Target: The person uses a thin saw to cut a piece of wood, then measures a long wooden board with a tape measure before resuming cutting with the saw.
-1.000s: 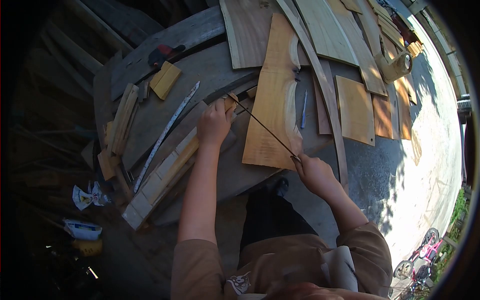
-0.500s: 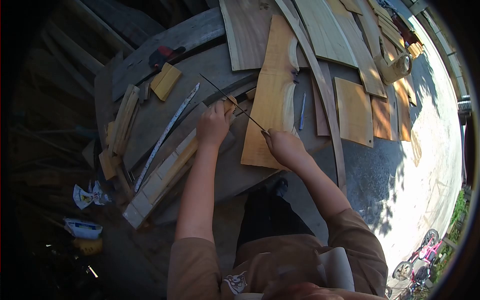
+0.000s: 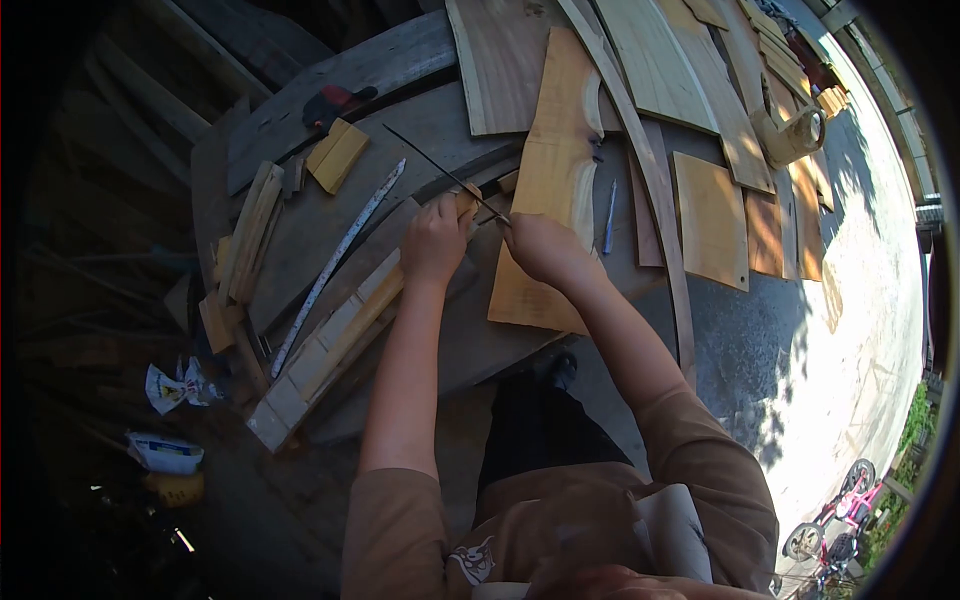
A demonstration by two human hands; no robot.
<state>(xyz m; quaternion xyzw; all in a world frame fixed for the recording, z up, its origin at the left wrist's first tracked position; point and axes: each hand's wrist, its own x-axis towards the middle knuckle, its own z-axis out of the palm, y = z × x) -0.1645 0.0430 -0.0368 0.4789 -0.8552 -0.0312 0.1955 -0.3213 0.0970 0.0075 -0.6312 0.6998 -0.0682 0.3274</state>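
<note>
Head view looks down on a grey, weathered round worktop (image 3: 300,225) littered with timber offcuts. A tan wooden plank with a wavy edge (image 3: 555,170) lies across it, and everything else is placed from that plank.

Just left of the plank's lower half, the left hand (image 3: 432,242) has its fingers (image 3: 447,213) curled tightly around a small pale wooden piece (image 3: 466,200), pressing it down on the worktop. The right hand (image 3: 537,247) rests on the plank's left edge, its fingers (image 3: 514,228) pinched closed on the near end of a thin dark metal rod (image 3: 440,170). The rod slants up and away to the left of the plank and crosses the small wooden piece just beside the left hand.

Further left of the plank lie a long, curved whitish strip (image 3: 340,262) and a square yellow wooden block (image 3: 336,155). A red-and-black tool (image 3: 335,100) sits beyond the block. Below the left hand, a long pale wooden slat (image 3: 325,355) runs down to the worktop's edge. Just right of the plank lies a slim blue pen (image 3: 610,215), and well to the right a short wooden tube (image 3: 795,132).
</note>
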